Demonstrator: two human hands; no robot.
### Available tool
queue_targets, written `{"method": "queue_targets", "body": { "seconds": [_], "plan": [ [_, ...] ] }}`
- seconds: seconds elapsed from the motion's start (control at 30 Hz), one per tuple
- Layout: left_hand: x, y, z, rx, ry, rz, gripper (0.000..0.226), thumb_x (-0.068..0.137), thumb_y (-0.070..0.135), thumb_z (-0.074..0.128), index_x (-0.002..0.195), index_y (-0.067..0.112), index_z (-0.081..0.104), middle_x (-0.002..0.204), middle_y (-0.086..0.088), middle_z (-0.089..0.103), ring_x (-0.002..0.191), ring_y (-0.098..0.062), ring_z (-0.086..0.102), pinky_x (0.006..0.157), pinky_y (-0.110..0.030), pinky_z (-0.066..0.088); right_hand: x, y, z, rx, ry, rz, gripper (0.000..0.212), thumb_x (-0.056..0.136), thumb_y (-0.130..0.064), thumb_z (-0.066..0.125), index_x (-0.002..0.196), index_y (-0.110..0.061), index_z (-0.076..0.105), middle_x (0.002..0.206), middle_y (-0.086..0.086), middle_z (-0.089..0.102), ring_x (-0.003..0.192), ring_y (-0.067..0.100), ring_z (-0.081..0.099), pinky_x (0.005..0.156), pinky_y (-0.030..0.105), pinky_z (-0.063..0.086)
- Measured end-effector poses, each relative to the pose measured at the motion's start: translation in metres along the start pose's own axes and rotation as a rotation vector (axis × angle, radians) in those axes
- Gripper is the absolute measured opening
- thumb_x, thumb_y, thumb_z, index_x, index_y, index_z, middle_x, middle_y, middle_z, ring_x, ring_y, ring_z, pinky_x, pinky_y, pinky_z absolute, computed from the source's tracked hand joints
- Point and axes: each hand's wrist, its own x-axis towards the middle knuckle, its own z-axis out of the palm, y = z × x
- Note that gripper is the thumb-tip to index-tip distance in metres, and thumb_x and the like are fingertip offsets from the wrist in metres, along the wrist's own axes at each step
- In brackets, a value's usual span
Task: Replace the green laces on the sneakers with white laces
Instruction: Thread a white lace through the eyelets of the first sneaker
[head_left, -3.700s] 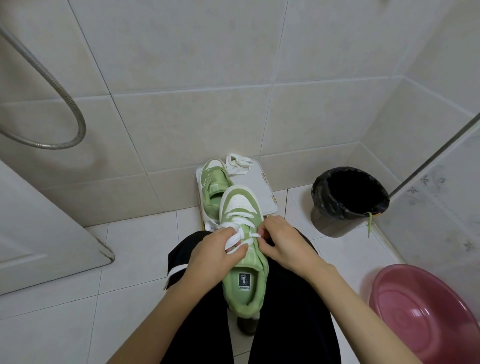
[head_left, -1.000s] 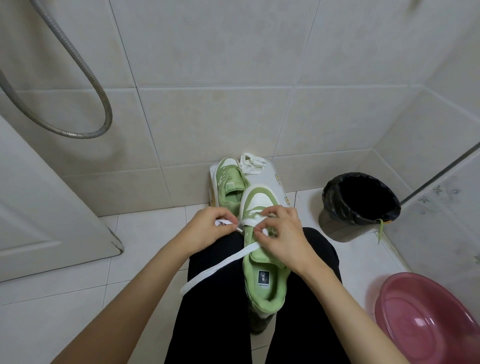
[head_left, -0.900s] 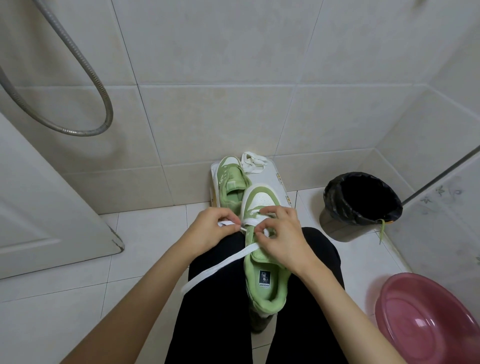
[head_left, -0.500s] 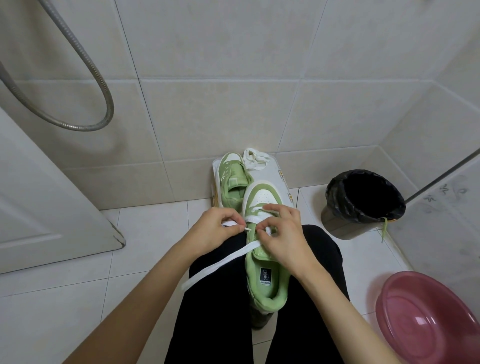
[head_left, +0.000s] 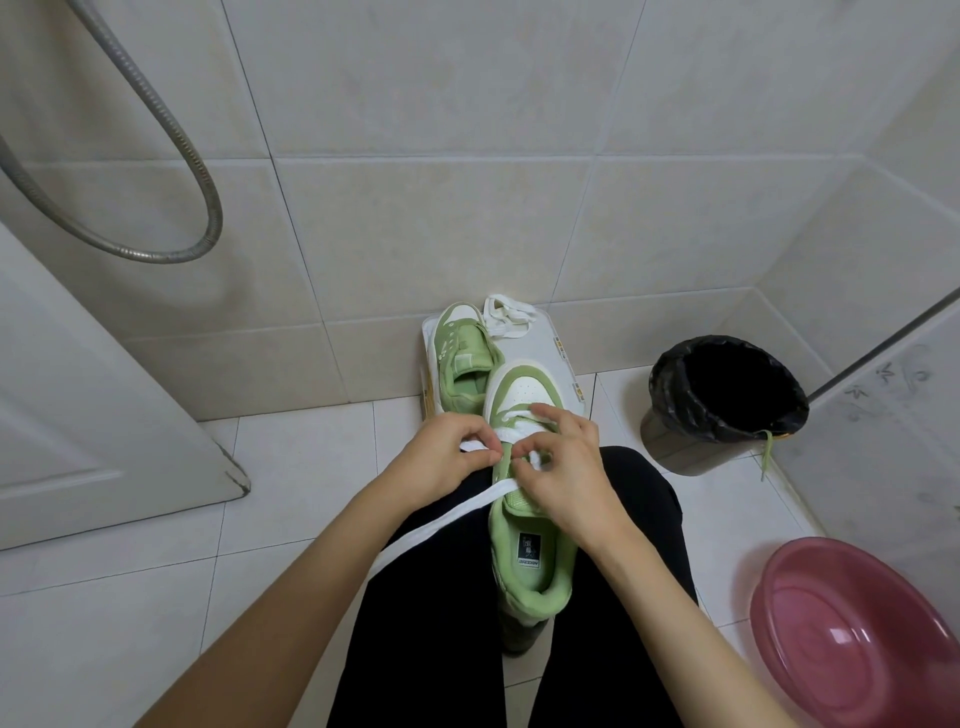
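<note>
Grip of both hands closed on the white lace: our left hand pinches a stretch of it just beside the eyelets, and our right hand pinches it over the tongue of the green sneaker, which lies on our lap with its toe pointing away. We judge the step to be threading the eyelets near the toe; the next move calls for feeding the tip through a hole and drawing taut the loose tail across our left thigh. A second sneaker, seemingly unlaced, and a spare white lace rest on a white box beyond. Our hands hide the lace tip and the eyelet in use; a green lace hangs from the bin.
</note>
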Motion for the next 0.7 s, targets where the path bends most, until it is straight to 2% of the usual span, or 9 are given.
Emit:
{"method": "queue_targets", "body": {
  "seconds": [0.1,0.2,0.27,0.33,0.4,0.47,0.53,0.6,0.7],
  "plan": [
    [0.004,0.001,-0.003,0.126,0.009,0.013,0.009,0.084,0.020,0.070,0.083,0.022,0.061,0.078,0.017,0.055,0.078,-0.002,0.050,0.065,-0.008,0.036,0.002,0.000,0.001,-0.100,-0.002,0.003,0.015,0.085,-0.021,0.063,0.096,-0.020,0.074,0.148,-0.007,0.038,0.131,0.008,0.018,0.110,0.024,0.021],
    [0.006,0.000,-0.008,0.249,0.006,0.033,0.015,0.081,0.026,0.074,0.076,0.021,0.061,0.077,0.013,0.052,0.082,-0.012,0.051,0.078,-0.029,0.040,0.007,-0.001,0.001,-0.191,-0.069,0.024,0.018,0.084,-0.025,0.063,0.098,-0.021,0.073,0.153,-0.005,0.032,0.137,0.014,0.016,0.114,0.031,0.019],
    [0.005,-0.002,-0.008,0.179,-0.036,0.036,0.013,0.081,0.022,0.074,0.075,0.015,0.064,0.078,0.008,0.055,0.085,-0.020,0.055,0.084,-0.035,0.042,0.010,-0.001,0.001,-0.211,-0.108,0.035,0.015,0.083,-0.025,0.065,0.095,-0.021,0.073,0.153,-0.004,0.031,0.139,0.016,0.016,0.115,0.033,0.018],
    [0.003,-0.005,-0.008,0.072,-0.050,0.041,0.011,0.082,0.016,0.073,0.078,0.008,0.067,0.079,0.002,0.057,0.084,-0.023,0.055,0.083,-0.031,0.042,0.012,0.000,0.003,-0.186,-0.102,0.011,0.009,0.084,-0.022,0.066,0.088,-0.018,0.073,0.151,-0.001,0.034,0.138,0.017,0.018,0.114,0.030,0.018],
    [0.001,-0.007,-0.007,0.015,-0.049,0.052,0.009,0.083,0.014,0.071,0.079,0.007,0.067,0.082,-0.002,0.059,0.084,-0.020,0.055,0.080,-0.025,0.042,0.010,0.003,0.005,-0.096,-0.072,-0.018,0.010,0.085,-0.018,0.066,0.080,-0.016,0.074,0.147,-0.001,0.038,0.135,0.014,0.020,0.111,0.023,0.018],
    [-0.002,-0.008,-0.006,0.005,-0.047,0.051,0.008,0.086,0.017,0.069,0.079,0.014,0.066,0.088,-0.002,0.061,0.089,-0.017,0.058,0.083,-0.025,0.042,0.003,0.004,0.006,0.011,-0.045,-0.033,0.011,0.085,-0.013,0.067,0.077,-0.015,0.074,0.144,-0.003,0.039,0.132,0.009,0.020,0.110,0.023,0.022],
    [-0.006,-0.010,-0.003,0.016,-0.025,0.055,0.006,0.087,0.025,0.067,0.083,0.023,0.063,0.095,0.004,0.062,0.096,-0.009,0.057,0.088,-0.024,0.043,-0.004,0.004,0.005,0.051,-0.014,-0.059,0.011,0.085,-0.010,0.066,0.080,-0.013,0.075,0.144,-0.004,0.039,0.132,0.009,0.022,0.109,0.030,0.030],
    [-0.013,-0.010,0.000,-0.010,-0.011,0.072,0.011,0.085,0.036,0.068,0.090,0.032,0.059,0.102,0.012,0.058,0.101,0.002,0.053,0.090,-0.019,0.041,-0.011,0.004,0.004,0.080,0.021,-0.075,0.010,0.086,-0.009,0.066,0.084,-0.011,0.075,0.143,-0.006,0.040,0.132,0.013,0.032,0.105,0.031,0.036],
    [-0.024,-0.011,0.001,0.036,-0.044,0.106,0.036,0.076,0.052,0.071,0.104,0.043,0.051,0.113,0.019,0.050,0.112,0.006,0.045,0.098,-0.022,0.036,-0.022,0.005,-0.002,0.142,0.095,-0.064,0.010,0.085,-0.004,0.066,0.083,-0.009,0.075,0.141,-0.008,0.044,0.117,0.021,0.053,0.094,0.009,0.036]
  ]
}}
